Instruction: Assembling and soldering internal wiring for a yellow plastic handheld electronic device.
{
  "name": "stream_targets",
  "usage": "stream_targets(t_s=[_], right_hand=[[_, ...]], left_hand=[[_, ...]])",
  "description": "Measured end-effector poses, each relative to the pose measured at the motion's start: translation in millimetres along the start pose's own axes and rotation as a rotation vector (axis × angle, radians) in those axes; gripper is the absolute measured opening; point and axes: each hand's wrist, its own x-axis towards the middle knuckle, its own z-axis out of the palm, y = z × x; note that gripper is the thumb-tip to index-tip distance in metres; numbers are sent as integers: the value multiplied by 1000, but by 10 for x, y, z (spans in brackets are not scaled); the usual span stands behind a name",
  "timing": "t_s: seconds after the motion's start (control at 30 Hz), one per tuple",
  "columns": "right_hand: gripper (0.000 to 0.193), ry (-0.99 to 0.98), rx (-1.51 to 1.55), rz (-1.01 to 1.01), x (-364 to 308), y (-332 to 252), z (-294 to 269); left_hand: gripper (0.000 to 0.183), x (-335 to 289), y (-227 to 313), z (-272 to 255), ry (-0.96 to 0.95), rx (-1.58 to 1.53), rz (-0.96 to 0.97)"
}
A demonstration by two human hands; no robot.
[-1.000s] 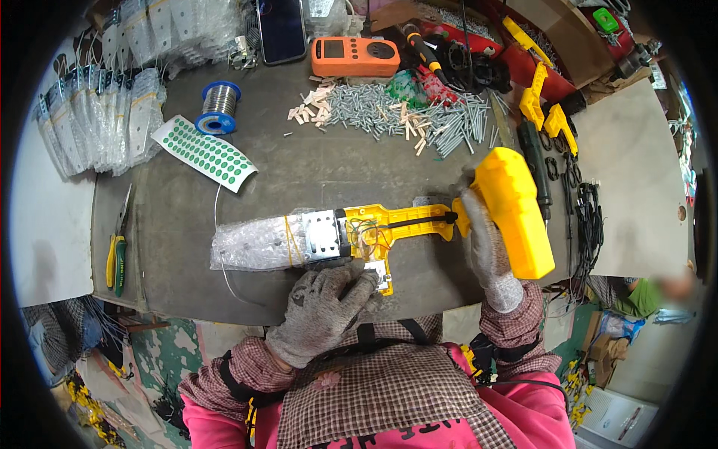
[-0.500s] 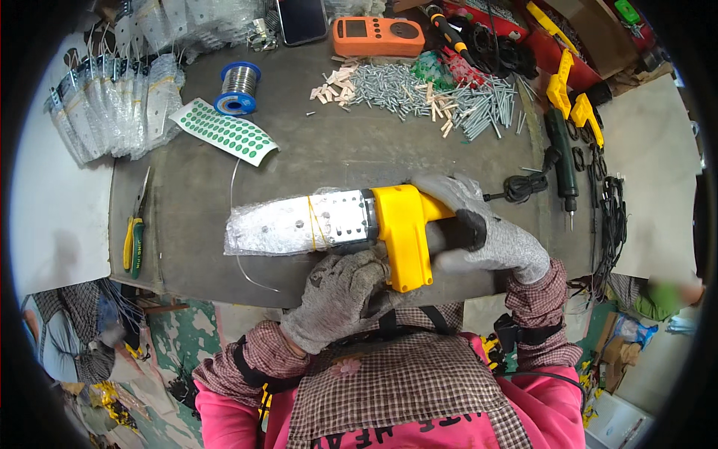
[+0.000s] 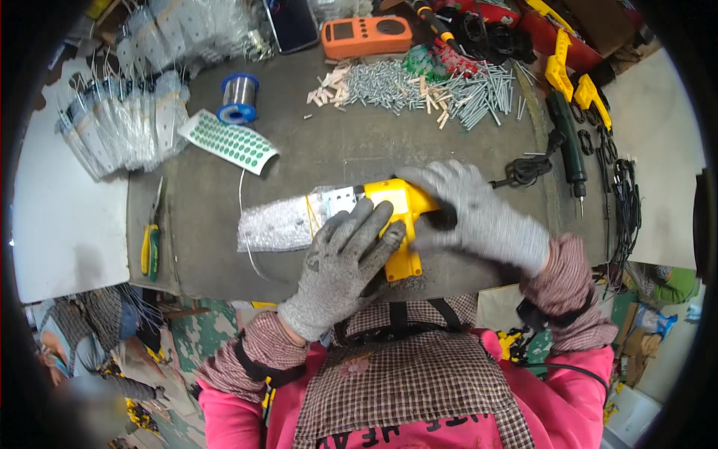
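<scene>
We see both hands in grey gloves at the yellow casing [image 3: 404,262], which lies near the front edge of the worktop [image 3: 321,150], about midway across it. The left hand [image 3: 338,258] rests palm down with its fingers laid out and a little spread over the casing, not clenched. The right hand [image 3: 475,213] grasps the casing's handle end, its fingers curving over the top; we cannot tell how firmly it squeezes.

From the casing's left side we see a metal plate [image 3: 342,199] running into a sleeve of bubble wrap [image 3: 273,226], with a rubber band [image 3: 311,213] around it. Beyond the right hand a coiled black cord [image 3: 527,170] lies just beside a dark green power screwdriver [image 3: 570,150].

To the left we find pliers [image 3: 151,251] with yellow and green handles, and farther back a sheet of green stickers [image 3: 230,142] near a blue-ended spool of wire [image 3: 239,97]. Bubble-wrapped parts [image 3: 123,127] fill the far left corner. At the back we see a heap of screws [image 3: 385,86] with pale pegs [image 3: 329,88] among them, an orange meter [image 3: 366,37] behind it and a phone [image 3: 292,24] left of the meter.
</scene>
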Motion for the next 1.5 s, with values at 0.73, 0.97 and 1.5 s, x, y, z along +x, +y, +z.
stream_targets(t_s=[0.73,0.97,1.5], right_hand=[[42,208,-275,128,1372,595,-292],[27,227,-253,256,1469,701,-253],[24,235,-370,253,1476,722,-376]], left_hand=[[36,1797,-1213,-106,139,87,-262],[26,1762,-1324,-33,228,6,-251],[20,338,-350,-449,91,-279,9]])
